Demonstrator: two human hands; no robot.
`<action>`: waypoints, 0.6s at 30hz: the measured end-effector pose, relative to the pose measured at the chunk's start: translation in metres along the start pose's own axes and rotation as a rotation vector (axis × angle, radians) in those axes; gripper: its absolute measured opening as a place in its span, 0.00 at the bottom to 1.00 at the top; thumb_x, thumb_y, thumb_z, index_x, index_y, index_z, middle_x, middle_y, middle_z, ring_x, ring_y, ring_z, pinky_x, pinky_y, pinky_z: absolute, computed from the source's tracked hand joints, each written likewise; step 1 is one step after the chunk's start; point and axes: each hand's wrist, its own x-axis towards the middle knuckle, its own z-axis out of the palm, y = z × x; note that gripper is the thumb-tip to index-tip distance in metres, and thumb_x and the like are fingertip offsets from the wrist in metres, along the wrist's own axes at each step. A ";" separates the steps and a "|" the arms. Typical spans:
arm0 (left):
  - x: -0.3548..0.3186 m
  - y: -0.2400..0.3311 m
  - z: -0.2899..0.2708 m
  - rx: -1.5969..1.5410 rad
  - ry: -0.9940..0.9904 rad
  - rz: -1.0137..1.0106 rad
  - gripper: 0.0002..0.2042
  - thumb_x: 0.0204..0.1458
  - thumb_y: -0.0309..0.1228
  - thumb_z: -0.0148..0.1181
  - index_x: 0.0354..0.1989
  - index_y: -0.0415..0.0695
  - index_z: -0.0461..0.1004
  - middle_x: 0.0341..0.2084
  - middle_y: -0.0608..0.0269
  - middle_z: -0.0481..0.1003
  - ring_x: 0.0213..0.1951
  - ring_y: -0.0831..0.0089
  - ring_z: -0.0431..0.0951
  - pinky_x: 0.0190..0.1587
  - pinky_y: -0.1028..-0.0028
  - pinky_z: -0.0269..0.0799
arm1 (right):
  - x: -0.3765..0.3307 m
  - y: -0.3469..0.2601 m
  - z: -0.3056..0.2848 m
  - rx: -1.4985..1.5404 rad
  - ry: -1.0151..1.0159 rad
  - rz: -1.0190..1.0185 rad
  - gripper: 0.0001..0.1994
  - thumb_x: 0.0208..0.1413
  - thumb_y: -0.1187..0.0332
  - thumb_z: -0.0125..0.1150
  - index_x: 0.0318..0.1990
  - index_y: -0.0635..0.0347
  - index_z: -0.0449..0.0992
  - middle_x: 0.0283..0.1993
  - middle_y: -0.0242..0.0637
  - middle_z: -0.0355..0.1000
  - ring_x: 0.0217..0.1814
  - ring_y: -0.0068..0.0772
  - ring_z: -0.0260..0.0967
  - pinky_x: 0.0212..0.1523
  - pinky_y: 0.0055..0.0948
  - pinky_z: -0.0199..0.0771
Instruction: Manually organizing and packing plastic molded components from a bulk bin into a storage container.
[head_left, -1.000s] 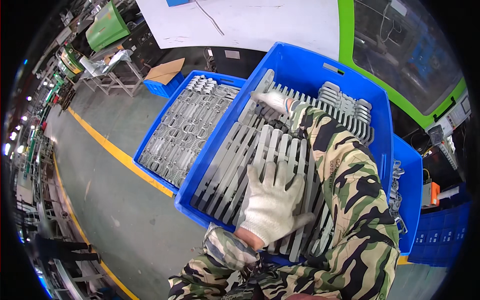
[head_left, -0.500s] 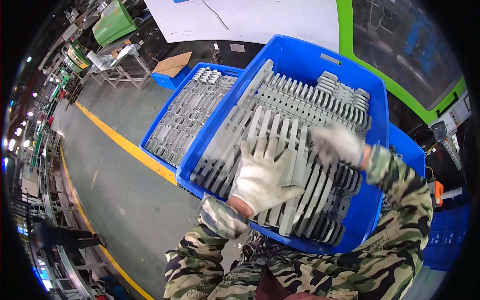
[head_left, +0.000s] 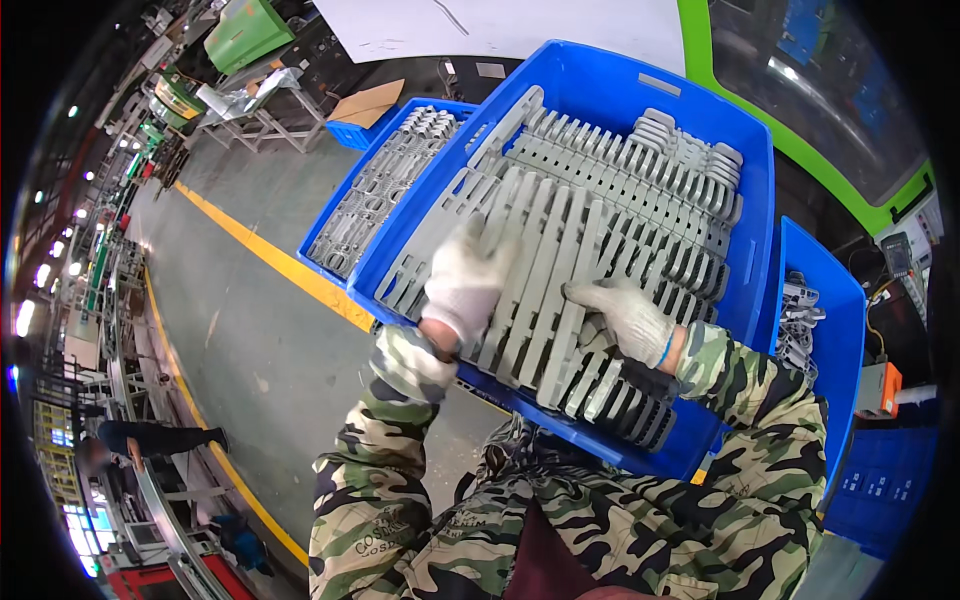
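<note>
A large blue crate [head_left: 745,300] in front of me holds rows of long grey slotted bars [head_left: 625,225], many of them standing on edge side by side. Both my hands wear white knit gloves. Motion smears my left hand [head_left: 468,280], which is over the left end of the upright bars; its fingers are unclear. My right hand [head_left: 628,320] is closed at the right side of a long grey bar [head_left: 570,300], thumb on top and fingers curled below. Part of that grip is hidden among the bars.
Left of the crate, a smaller blue crate [head_left: 312,252] contains grey cast-looking parts. Another blue crate [head_left: 850,350] at the right has a few grey pieces [head_left: 797,320]. A green-framed machine [head_left: 800,130] stands behind. One person [head_left: 150,445] is far left, beyond the yellow floor line.
My right hand has come down and left onto a bar. My left hand has lifted from its spread position and shifted left and up. The view has shifted slightly.
</note>
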 end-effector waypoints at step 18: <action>0.026 -0.022 -0.044 -0.022 -0.353 -0.012 0.43 0.51 0.48 0.74 0.69 0.26 0.74 0.63 0.32 0.80 0.65 0.49 0.82 0.70 0.65 0.73 | 0.000 -0.014 0.020 0.167 0.092 0.071 0.17 0.60 0.54 0.78 0.33 0.55 0.79 0.18 0.24 0.63 0.13 0.21 0.56 0.16 0.25 0.57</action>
